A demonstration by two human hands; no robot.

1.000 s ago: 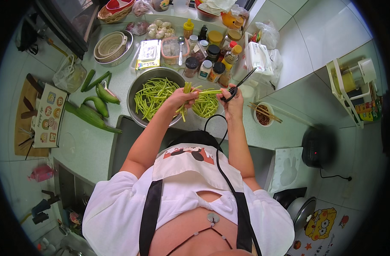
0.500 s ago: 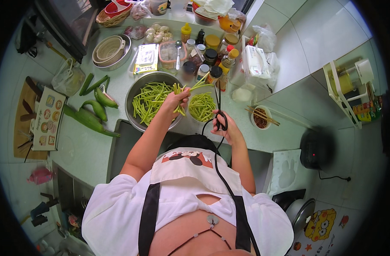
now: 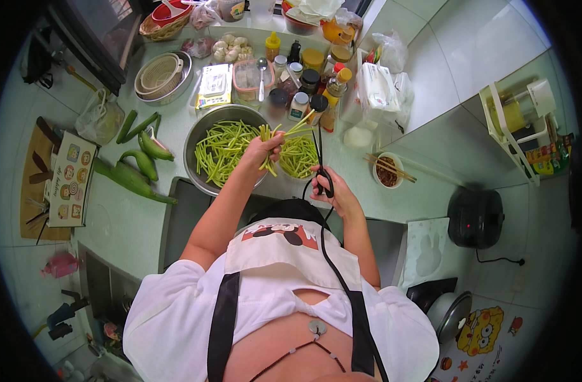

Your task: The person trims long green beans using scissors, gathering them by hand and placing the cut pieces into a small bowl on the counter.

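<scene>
My left hand [image 3: 263, 152], above the right side of a large steel bowl [image 3: 190, 150], is closed round a bunch of thin green stalks [image 3: 297, 126]. Their long ends stick out to the upper right. The bowl holds many cut green pieces [image 3: 226, 153]. Beside it, a smaller container holds more cut pieces [image 3: 298, 157]. Just right of that, my right hand [image 3: 339, 194] grips black-handled scissors [image 3: 322, 183], fingers through the loops. The blades point away from me, close to the stalk ends. A black cord runs from near the right hand down over my apron.
Jars and bottles [image 3: 310, 79] crowd the back of the counter. At right stands a bowl of dark red sauce [image 3: 387, 170] with chopsticks across it. Green gourds [image 3: 135, 178] lie at left, near a knife block [image 3: 42, 172]. A sink [image 3: 186, 219] is under my forearms.
My right hand and the scissors have shifted slightly left, nearer the stalks, and the blades look a little wider apart. The left hand keeps its grip. The whole view has shifted slightly.
</scene>
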